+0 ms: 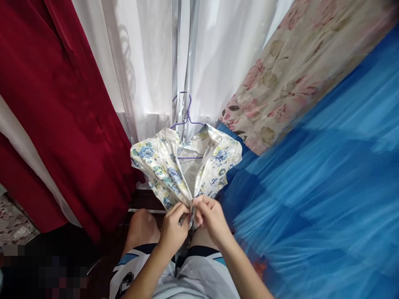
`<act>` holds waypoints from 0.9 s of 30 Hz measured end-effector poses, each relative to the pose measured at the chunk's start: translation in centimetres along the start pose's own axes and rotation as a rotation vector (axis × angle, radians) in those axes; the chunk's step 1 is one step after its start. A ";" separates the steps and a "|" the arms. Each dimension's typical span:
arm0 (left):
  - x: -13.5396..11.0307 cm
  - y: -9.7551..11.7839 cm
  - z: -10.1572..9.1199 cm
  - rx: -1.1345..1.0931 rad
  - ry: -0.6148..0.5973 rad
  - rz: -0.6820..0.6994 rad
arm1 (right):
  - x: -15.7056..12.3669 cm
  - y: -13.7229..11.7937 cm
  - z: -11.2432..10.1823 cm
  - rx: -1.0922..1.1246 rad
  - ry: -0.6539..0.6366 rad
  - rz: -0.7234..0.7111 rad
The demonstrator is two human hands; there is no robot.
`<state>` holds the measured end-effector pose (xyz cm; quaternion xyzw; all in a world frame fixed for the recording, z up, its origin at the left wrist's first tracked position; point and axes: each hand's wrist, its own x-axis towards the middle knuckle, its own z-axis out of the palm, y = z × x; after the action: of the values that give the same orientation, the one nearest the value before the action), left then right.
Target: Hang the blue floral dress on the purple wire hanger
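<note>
A white sleeveless dress [168, 174] with a blue and yellow flower print hangs on a purple hanger [188, 118]. Its front or back opening gapes in a V from the neck down to my hands. My left hand [176, 220] is closed, pinching the fabric edge at the bottom of the V. Beside it, my right hand [207, 211] pinches the same spot between thumb and forefinger. What exactly lies under the fingertips, perhaps a zip, is too small to tell. The lower part of the dress is hidden behind my hands.
A dark red curtain-like cloth [81, 124] hangs at the left. White sheer curtains [218, 54] are behind the hanger. On the right hang a floral cloth [280, 83] and a large blue tulle skirt [311, 187]. My knees are just below the dress.
</note>
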<state>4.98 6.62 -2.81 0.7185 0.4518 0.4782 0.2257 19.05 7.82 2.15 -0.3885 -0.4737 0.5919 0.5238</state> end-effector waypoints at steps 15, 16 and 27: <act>5.1 0.1 -8.2 0.283 -0.275 0.045 | 10.4 -10.5 6.4 0.043 0.045 -0.354; 6.3 0.7 -9.0 0.215 -0.157 0.064 | 9.8 -10.1 6.3 0.019 0.063 -0.381; 18.1 9.2 -9.8 0.193 0.122 0.422 | 9.1 -10.8 4.5 -0.207 0.090 -0.584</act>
<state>2.68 16.70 17.14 0.7850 0.3483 0.5118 0.0232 16.16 16.14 14.06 -0.3133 -0.5993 0.3471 0.6498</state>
